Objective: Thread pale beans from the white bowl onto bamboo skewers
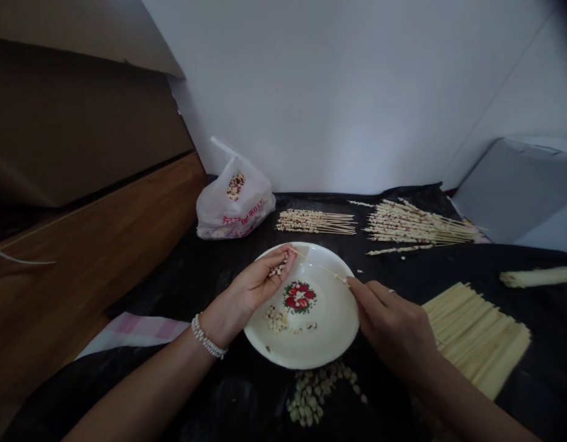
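Observation:
A white enamel bowl [260,344] with a red floral print sits in front of me, small pale kernels [276,319] lying in its lower left. Over its far left rim my left hand [269,273] is curled around small white and reddish kernels [279,267]. A thin stick shows at its fingertips. My right hand [389,313] is closed at the bowl's right rim, pinching a thin wooden skewer [332,272] with pale bits near the fingers. The stick at the left fingertips lines up with this skewer; whether they are one piece I cannot tell.
Behind the bowl are a plastic bag [234,212] of kernels and two piles of threaded skewers [311,221], [403,224]. Bare sticks [481,337] lie right, near a pale bundle [539,277]. Greenish pieces [308,396] lie before the bowl on black sheeting [237,399].

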Motion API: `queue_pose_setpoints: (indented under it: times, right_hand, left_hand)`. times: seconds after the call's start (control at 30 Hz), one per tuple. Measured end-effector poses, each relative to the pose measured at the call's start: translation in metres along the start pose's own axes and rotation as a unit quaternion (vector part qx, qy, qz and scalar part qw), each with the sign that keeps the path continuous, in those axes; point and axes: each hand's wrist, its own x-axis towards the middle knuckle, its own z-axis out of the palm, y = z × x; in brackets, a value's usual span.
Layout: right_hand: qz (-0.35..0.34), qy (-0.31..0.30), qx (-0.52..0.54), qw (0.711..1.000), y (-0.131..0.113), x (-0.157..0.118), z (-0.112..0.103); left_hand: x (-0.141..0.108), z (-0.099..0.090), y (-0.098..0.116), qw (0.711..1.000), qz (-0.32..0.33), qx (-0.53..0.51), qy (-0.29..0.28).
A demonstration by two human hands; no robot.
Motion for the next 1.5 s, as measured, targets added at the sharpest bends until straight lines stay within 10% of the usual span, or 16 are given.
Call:
queue_pose_setpoints:
  times: [1.5]
  right_hand:
    - [-0.001,-0.013,-0.019,1.000,-0.004,-0.001,-0.006]
  left_hand:
    - [-0.009,0.009,-0.001,0.997,0.037,-0.004,0.061]
